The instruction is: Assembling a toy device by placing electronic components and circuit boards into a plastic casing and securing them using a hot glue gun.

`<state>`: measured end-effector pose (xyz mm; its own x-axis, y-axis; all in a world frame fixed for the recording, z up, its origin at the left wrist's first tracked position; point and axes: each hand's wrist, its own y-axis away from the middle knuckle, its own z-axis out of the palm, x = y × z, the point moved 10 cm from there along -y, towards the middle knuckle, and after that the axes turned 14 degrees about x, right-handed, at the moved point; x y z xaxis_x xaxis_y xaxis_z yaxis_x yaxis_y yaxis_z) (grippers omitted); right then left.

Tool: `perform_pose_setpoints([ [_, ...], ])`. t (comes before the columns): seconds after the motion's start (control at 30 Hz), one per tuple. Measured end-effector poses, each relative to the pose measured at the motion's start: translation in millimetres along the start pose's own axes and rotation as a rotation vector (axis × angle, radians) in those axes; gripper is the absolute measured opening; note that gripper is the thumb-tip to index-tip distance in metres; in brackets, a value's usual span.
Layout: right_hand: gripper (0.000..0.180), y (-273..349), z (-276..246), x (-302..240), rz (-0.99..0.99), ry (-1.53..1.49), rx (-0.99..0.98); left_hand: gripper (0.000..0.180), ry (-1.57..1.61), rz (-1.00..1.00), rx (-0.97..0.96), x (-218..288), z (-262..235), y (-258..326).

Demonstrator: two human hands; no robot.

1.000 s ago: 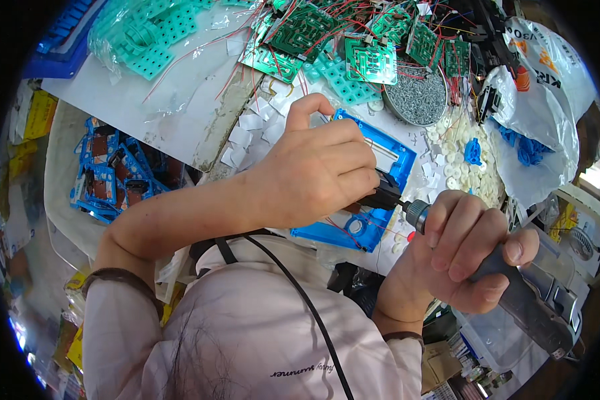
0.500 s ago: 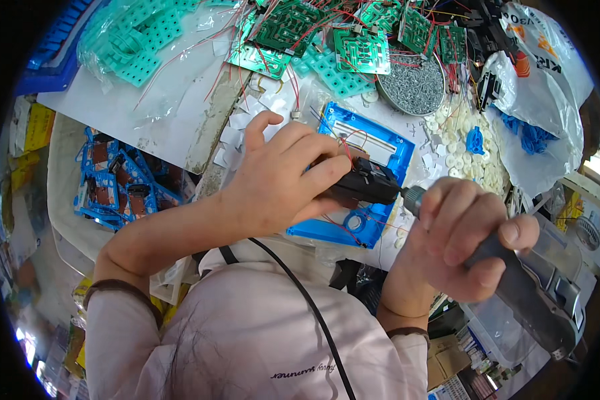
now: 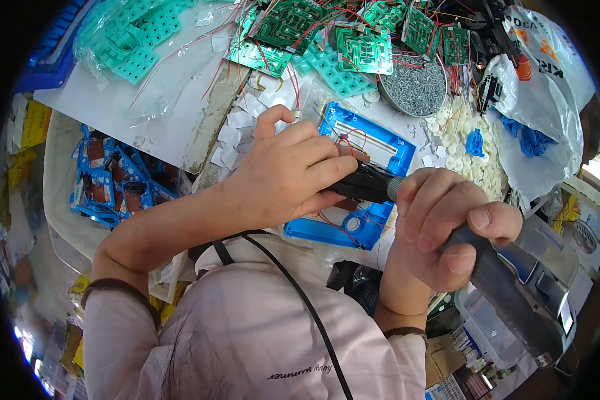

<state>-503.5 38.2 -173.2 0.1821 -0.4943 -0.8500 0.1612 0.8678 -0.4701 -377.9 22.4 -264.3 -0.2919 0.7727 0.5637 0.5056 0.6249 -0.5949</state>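
My left hand [image 3: 290, 170] is closed on a small black plastic part [image 3: 369, 185], keeping it above a blue plastic housing [image 3: 313, 230] with thin red wires. My right hand [image 3: 450, 217] wraps round a dark grey electric screwdriver [image 3: 513, 300], which slants from lower right toward the left. Its ribbed collar [image 3: 395, 189] meets the right end of the black part; the bit is hidden there. Brown board pieces show beneath the black part, largely covered by it and my fingers.
Green circuit boards [image 3: 365, 50] with red wires lie at the back, beside a round tin of screws [image 3: 415, 87]. White discs [image 3: 463, 163] and a plastic bag [image 3: 547, 100] are to the right. A pale bin [image 3: 60, 193] of blue assemblies [image 3: 113, 177] stands left.
The screwdriver has moved a little left, closing the gap so its collar meets the black part. The black part has turned slightly in my left hand.
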Motion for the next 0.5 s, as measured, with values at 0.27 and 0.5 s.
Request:
perform_pose_setpoints([
  [0.27,0.033,-0.3,9.6,2.9,-0.080,0.087,-0.035,0.051,0.009,0.001,0.029,-0.3,-1.3,0.4],
  [0.5,0.030,-2.7,19.4,12.1,-0.066,0.072,-0.068,0.050,0.036,0.004,0.051,-2.1,-1.1,1.1],
])
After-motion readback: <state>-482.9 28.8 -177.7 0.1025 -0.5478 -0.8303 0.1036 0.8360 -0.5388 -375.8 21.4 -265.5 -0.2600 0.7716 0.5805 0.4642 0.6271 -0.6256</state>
